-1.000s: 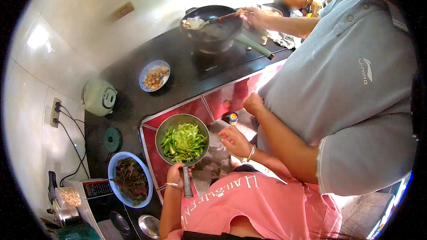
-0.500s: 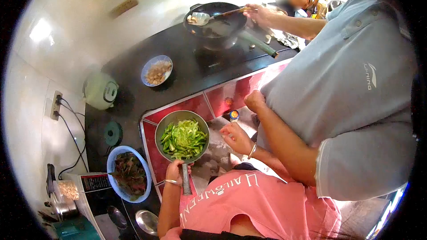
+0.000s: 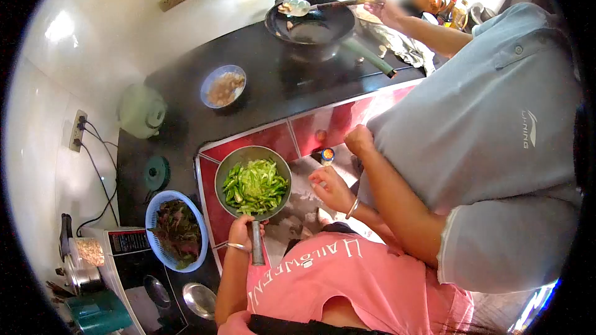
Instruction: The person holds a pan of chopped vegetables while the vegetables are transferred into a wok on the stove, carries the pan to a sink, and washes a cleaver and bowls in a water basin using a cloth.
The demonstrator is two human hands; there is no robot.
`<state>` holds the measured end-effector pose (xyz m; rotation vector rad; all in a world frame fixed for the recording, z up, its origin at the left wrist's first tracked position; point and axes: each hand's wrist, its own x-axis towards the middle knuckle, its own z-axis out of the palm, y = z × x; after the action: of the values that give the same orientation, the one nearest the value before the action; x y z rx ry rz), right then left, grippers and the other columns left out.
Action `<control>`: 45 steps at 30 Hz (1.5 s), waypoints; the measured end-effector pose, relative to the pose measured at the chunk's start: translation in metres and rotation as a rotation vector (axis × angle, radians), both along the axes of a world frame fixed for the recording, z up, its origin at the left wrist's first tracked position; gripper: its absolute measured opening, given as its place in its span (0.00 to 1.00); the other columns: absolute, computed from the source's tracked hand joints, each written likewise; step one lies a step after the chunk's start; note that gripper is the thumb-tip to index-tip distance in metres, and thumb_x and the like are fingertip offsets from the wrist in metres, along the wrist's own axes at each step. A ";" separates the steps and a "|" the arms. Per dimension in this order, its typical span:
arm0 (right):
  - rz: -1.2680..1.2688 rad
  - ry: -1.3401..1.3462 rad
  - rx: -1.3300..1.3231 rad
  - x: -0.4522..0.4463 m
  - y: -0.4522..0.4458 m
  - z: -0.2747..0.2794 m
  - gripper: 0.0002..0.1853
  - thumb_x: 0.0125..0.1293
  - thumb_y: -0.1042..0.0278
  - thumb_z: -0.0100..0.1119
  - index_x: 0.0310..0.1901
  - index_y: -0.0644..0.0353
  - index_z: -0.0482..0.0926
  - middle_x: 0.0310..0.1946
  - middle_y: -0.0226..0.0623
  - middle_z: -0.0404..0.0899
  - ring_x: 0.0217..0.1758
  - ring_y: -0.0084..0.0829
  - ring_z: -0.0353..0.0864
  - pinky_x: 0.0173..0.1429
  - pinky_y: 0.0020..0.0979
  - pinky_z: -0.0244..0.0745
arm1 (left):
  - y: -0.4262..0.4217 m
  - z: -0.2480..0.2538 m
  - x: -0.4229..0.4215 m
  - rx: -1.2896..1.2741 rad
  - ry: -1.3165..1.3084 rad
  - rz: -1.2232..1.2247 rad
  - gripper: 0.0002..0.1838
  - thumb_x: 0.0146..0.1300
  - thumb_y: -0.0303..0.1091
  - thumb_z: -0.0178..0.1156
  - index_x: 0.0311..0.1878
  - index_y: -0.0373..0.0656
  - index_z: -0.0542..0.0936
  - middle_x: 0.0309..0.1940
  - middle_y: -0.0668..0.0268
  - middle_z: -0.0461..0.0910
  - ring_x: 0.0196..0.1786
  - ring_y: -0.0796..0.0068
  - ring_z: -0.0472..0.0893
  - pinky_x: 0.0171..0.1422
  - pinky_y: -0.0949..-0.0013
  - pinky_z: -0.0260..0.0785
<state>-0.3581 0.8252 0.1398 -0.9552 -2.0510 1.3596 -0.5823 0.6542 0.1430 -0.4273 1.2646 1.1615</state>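
My left hand point(image 3: 240, 233) is closed around the handle of a pan point(image 3: 222, 201), just below its rim. The pan hangs level in front of my body and holds sliced green peppers point(image 3: 255, 184) with paler shreds in the middle. To the right of the pan, my right hand point(image 3: 332, 188) is held out with nothing in it, its fingers loosely bent and apart. At the counter, a co-worker's hand point(image 3: 386, 12) grips a spatula point(image 3: 335, 4) whose head carries some food pieces over a dark wok point(image 3: 310, 49).
A bowl of food pieces point(image 3: 223, 87), a green rice cooker point(image 3: 142, 110) and a blue basket of dark leaves point(image 3: 203, 242) stand on the black counter point(image 3: 180, 130). The co-worker in a grey shirt point(image 3: 472, 142) stands close on my right. Bottles point(image 3: 452, 11) stand beyond the wok.
The co-worker's spatula has risen toward the wok's far rim with food on it. The view has shifted slightly. My left hand keeps hold of the pan, and my right hand stays beside it.
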 end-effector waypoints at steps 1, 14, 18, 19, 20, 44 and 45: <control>0.009 -0.002 0.019 0.000 0.000 -0.002 0.10 0.54 0.75 0.52 0.39 0.62 0.72 0.37 0.39 0.68 0.38 0.31 0.72 0.37 0.28 0.71 | 0.000 0.000 0.000 0.010 0.011 -0.001 0.13 0.53 0.31 0.46 0.38 0.30 0.68 0.26 0.49 0.76 0.21 0.67 0.73 0.26 0.67 0.70; 0.001 -0.050 -0.040 0.000 -0.007 0.004 0.11 0.56 0.74 0.52 0.42 0.61 0.73 0.41 0.39 0.67 0.40 0.28 0.73 0.38 0.24 0.73 | -0.008 -0.002 -0.004 0.055 0.048 -0.006 0.14 0.54 0.31 0.46 0.41 0.31 0.67 0.27 0.49 0.75 0.22 0.68 0.73 0.25 0.68 0.70; -0.020 -0.066 -0.044 0.000 -0.011 0.001 0.10 0.56 0.75 0.52 0.42 0.60 0.74 0.43 0.37 0.68 0.39 0.24 0.74 0.37 0.22 0.73 | -0.012 -0.006 -0.006 0.045 0.069 -0.028 0.15 0.54 0.31 0.46 0.42 0.30 0.67 0.28 0.49 0.76 0.23 0.68 0.73 0.25 0.68 0.71; -0.023 -0.062 -0.050 0.000 -0.011 0.001 0.10 0.56 0.75 0.52 0.41 0.60 0.74 0.43 0.37 0.68 0.39 0.24 0.74 0.36 0.22 0.73 | -0.012 -0.005 -0.006 0.041 0.069 -0.035 0.14 0.54 0.31 0.46 0.41 0.30 0.67 0.28 0.49 0.76 0.23 0.68 0.73 0.25 0.68 0.71; -0.024 -0.061 -0.057 0.000 -0.012 0.001 0.10 0.56 0.75 0.53 0.41 0.60 0.74 0.43 0.37 0.68 0.39 0.24 0.74 0.36 0.22 0.73 | -0.012 -0.005 -0.008 0.037 0.066 -0.042 0.14 0.54 0.31 0.46 0.41 0.30 0.67 0.28 0.49 0.76 0.23 0.68 0.73 0.26 0.68 0.71; -0.042 -0.049 -0.001 0.003 -0.017 0.005 0.11 0.54 0.74 0.54 0.41 0.61 0.72 0.38 0.39 0.68 0.37 0.32 0.71 0.37 0.27 0.70 | -0.011 0.000 -0.013 0.026 0.025 -0.041 0.16 0.54 0.32 0.46 0.43 0.30 0.68 0.30 0.48 0.76 0.24 0.66 0.73 0.27 0.66 0.70; -0.043 -0.058 0.006 0.003 -0.016 0.004 0.11 0.54 0.73 0.54 0.41 0.61 0.72 0.37 0.39 0.68 0.37 0.32 0.71 0.38 0.27 0.70 | -0.011 0.001 -0.012 0.016 0.051 -0.055 0.18 0.54 0.32 0.45 0.44 0.30 0.68 0.31 0.48 0.76 0.24 0.67 0.73 0.27 0.66 0.71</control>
<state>-0.3546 0.8091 0.1439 -1.0418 -2.0638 1.3173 -0.5946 0.6431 0.1439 -0.3513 1.3022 1.1418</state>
